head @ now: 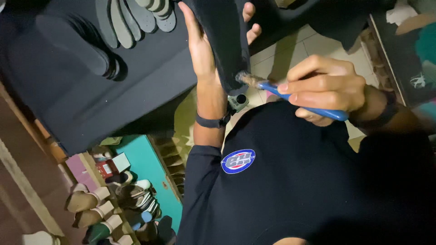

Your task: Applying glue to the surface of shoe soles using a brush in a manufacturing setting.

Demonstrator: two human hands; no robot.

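The left hand point(202, 43) is clamped around a flat black foam shoe sole point(222, 36), thumb one side, fingers behind; the right hand point(324, 86) pinches a blue-handled brush point(290, 97), its bristles touching the sole's lower end; steady, even strokes along the edge seem best; the sole's long axis runs away from the wrists, lower end toward the right hand.

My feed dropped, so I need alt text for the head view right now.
The left hand holds up a black sole while the right hand presses a blue-handled brush to its lower end. More soles lie fanned on a black table, with shoes below left.
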